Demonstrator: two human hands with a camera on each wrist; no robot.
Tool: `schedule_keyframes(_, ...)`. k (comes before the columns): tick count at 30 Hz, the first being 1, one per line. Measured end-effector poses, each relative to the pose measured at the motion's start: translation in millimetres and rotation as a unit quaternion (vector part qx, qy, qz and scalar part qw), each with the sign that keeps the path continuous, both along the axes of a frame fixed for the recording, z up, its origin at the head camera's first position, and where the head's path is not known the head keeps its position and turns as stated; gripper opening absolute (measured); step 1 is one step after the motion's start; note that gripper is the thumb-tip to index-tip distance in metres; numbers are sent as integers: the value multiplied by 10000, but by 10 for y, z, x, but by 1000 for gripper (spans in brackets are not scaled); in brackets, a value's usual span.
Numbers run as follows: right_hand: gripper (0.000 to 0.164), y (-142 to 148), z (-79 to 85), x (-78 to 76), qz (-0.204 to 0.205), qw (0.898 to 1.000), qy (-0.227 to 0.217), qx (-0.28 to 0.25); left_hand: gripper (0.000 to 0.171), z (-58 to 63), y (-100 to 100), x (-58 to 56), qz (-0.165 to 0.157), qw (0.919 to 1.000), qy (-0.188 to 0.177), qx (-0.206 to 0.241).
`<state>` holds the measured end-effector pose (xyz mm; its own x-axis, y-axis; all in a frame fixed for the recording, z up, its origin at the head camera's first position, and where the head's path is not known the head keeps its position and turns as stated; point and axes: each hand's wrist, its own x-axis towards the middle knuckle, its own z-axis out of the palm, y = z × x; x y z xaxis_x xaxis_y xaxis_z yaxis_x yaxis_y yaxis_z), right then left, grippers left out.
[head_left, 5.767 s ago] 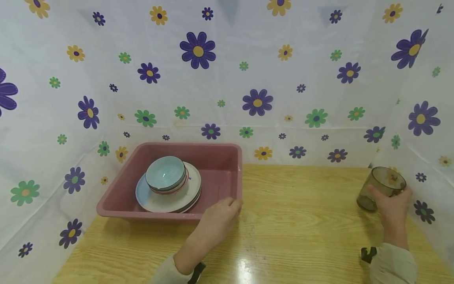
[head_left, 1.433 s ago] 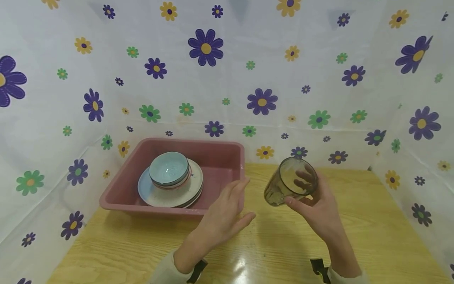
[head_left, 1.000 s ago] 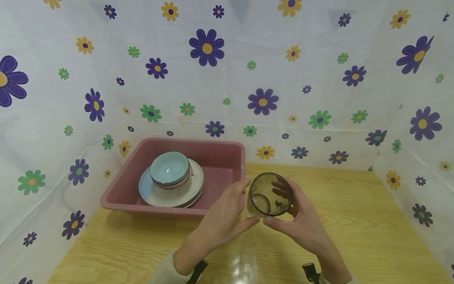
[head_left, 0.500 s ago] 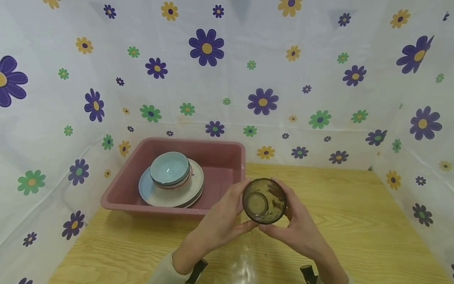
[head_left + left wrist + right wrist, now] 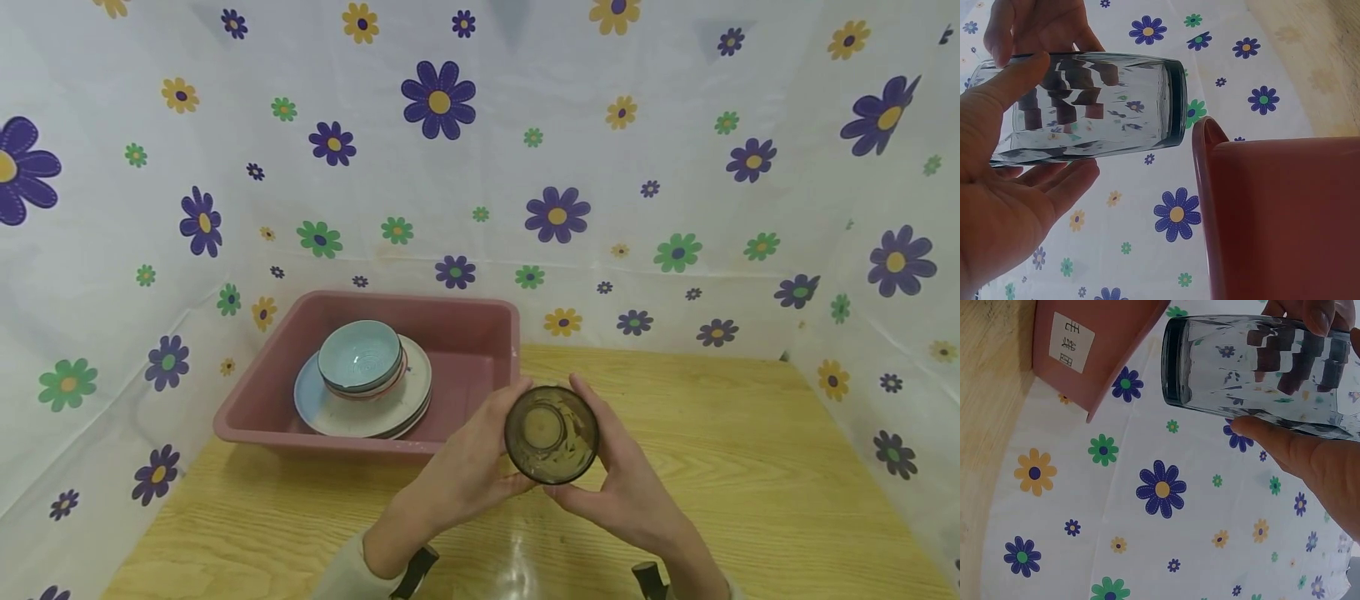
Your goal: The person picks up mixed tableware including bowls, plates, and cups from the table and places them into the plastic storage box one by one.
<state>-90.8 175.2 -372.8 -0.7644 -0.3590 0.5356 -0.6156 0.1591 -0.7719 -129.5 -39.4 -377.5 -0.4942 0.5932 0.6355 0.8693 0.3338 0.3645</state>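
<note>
A smoky, see-through drinking glass (image 5: 552,433) is held between both hands, its round mouth facing the head camera. From the left, my left hand (image 5: 465,458) grips its side, thumb below and fingers behind in the head view. My right hand (image 5: 633,492) grips the opposite side, its thumb near the left thumb. In the left wrist view the clear wall of the glass (image 5: 1138,106) shows faceted, with fingers visible through it. The right wrist view has the thick dark base of the glass (image 5: 1175,362) pointing toward the tub.
Left of the hands stands a pink plastic tub (image 5: 468,383). Inside lie stacked plates (image 5: 414,379) with nested bowls (image 5: 360,354) on top. A white label (image 5: 1071,342) marks its outside. Flower-patterned sheeting (image 5: 495,167) walls the wooden table (image 5: 720,433) on three sides.
The right hand has carried the glass from the table's far right to the middle and tilted its mouth toward the head. The left hand has left the tub's corner and now grips the glass too.
</note>
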Motion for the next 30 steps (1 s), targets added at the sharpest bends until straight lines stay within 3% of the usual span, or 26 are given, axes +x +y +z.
schedule_keyframes(19, 110, -32, 0, 17, -258, 9992, -26, 303, 110, 0, -19, -20, -27, 9995, 312, 55)
schedule_keyframes(30, 102, -56, -35, 1, -502, 9979, 134, 399, 113, -7, -28, -34, 234, 9972, 676, 197)
